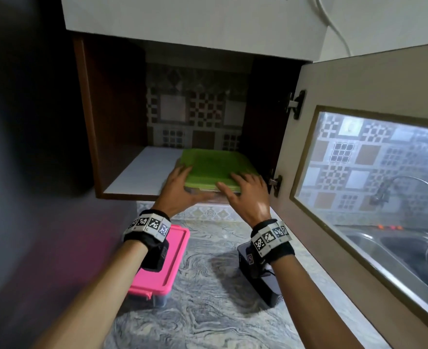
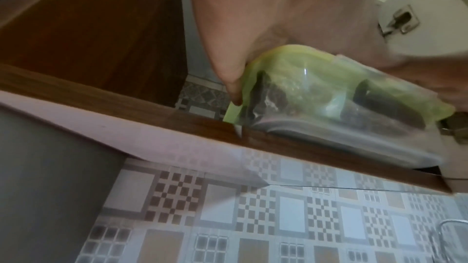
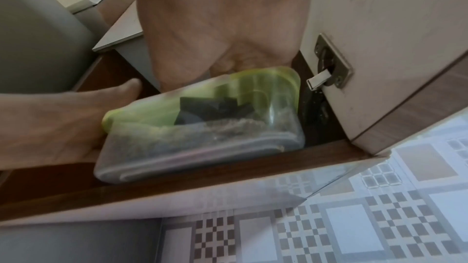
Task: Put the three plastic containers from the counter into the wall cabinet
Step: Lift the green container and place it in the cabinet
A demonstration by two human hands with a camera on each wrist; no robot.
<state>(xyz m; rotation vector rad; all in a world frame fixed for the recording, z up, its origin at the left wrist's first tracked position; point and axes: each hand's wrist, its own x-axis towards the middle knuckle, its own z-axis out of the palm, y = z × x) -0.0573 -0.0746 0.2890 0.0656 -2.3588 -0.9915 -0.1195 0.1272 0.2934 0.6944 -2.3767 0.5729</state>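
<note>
A clear plastic container with a green lid (image 1: 212, 170) sits at the right front of the open wall cabinet's white shelf (image 1: 139, 172), its near end at the shelf's brown front edge. My left hand (image 1: 180, 183) holds its left end, fingers on the lid and thumb along the front. My right hand (image 1: 241, 188) grips its near right corner the same way. The wrist views show the container (image 2: 329, 97) (image 3: 202, 127) with dark contents. A pink-lidded container (image 1: 162, 263) stands on the marble counter (image 1: 207, 311). A dark-lidded container (image 1: 265, 280) stands under my right wrist, partly hidden.
The cabinet door (image 1: 359, 84) with a glass pane stands swung open on the right, its hinges (image 1: 294, 104) close to the green-lidded container. A steel sink (image 1: 396, 253) lies to the right of the counter. The shelf's left half is bare.
</note>
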